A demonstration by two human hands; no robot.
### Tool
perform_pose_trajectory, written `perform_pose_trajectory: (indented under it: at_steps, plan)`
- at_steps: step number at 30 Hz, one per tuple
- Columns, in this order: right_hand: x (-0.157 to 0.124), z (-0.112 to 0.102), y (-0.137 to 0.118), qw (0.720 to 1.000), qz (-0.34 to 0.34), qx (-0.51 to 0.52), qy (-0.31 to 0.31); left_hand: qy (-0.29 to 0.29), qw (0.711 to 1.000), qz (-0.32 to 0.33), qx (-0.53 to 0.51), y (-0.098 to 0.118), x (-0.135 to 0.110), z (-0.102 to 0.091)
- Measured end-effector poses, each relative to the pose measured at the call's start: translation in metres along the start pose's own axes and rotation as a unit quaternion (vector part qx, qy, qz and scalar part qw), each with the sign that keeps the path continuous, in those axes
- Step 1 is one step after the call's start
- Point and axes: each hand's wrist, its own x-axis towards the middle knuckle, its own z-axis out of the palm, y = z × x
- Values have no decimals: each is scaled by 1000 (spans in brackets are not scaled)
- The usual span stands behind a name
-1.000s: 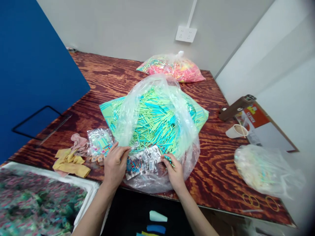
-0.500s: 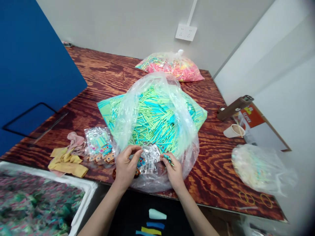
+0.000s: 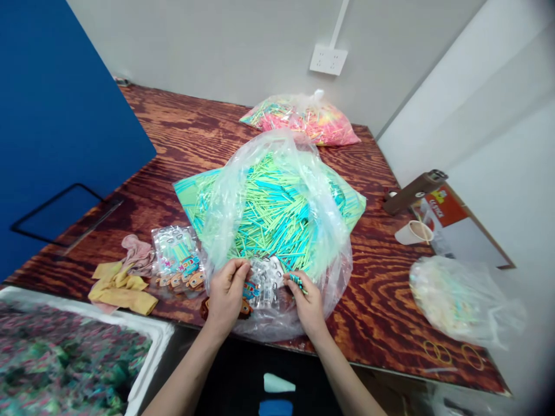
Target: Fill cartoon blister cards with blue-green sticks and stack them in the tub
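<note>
A large open plastic bag full of thin green and blue paper-like sticks lies in front of me. At its near edge is a small clear packet with printed marks and a cartoon character card. My left hand is closed in a pinch at the packet's upper left edge. Between the fingers of my right hand is a small bundle of green and blue sticks, beside the packet's right side. Several similar filled packets lie to the left.
Yellow and pink cloths lie at the left, above a white-rimmed tray. A tied bag of pink sticks stands at the back. At the right are a brown bottle, a paper cup, another plastic bag and rubber bands.
My left thumb and fingers have come together at the packet's edge; they were apart before. My right hand keeps its bundle in nearly the same place. The view has shifted slightly.
</note>
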Motion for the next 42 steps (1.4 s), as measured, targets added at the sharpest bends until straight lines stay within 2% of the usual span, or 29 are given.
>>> perform_pose_trajectory:
  at_steps: [2,4,8,11,15,19,21,24,27,29,30,32,34,36,39,42]
  plan:
    - [0,0,-1,1000,1,1,-1,22,995,-71,-63,-2,4,2]
    - [0,-1,-1,1000,-2,1,0,35,979,-134,-151,-3,8,4]
    - [0,-1,1,1000,-5,-5,4,17,944,-193,-266,0,13,7]
    - [-1,1,4,1000,-2,-4,3,2,944,-190,-269,1,12,8]
    - [-1,0,-2,1000,-2,-10,2,-1,957,-156,-246,-4,10,8]
    - [15,-13,-19,995,-29,-64,-64,-28,970,-141,-195,-4,8,4]
    - [30,-23,-25,981,-85,-140,-104,-54,973,-140,-174,-2,6,1]
    - [58,-35,-27,934,-157,-292,-132,-75,973,-138,-171,2,3,-4]
    - [80,-40,-25,884,-171,-406,-155,-65,976,-131,-159,3,2,-7]
    - [89,-42,-24,876,-166,-429,-148,-42,979,-125,-153,1,3,-7]
    - [92,-43,-25,883,-160,-420,-134,-32,980,-124,-154,0,4,-7]
    - [93,-44,-29,919,-138,-355,-98,-18,978,-126,-166,-1,7,-4]
    - [90,-43,-35,967,-98,-227,-61,-15,970,-142,-198,1,8,0]
    - [83,-39,-42,996,-40,-68,-38,-23,954,-170,-247,6,8,2]
    - [71,-28,-49,991,39,128,-21,-28,932,-201,-301,13,7,1]
    - [59,-20,-50,972,80,218,-29,6,933,-206,-295,12,6,-2]
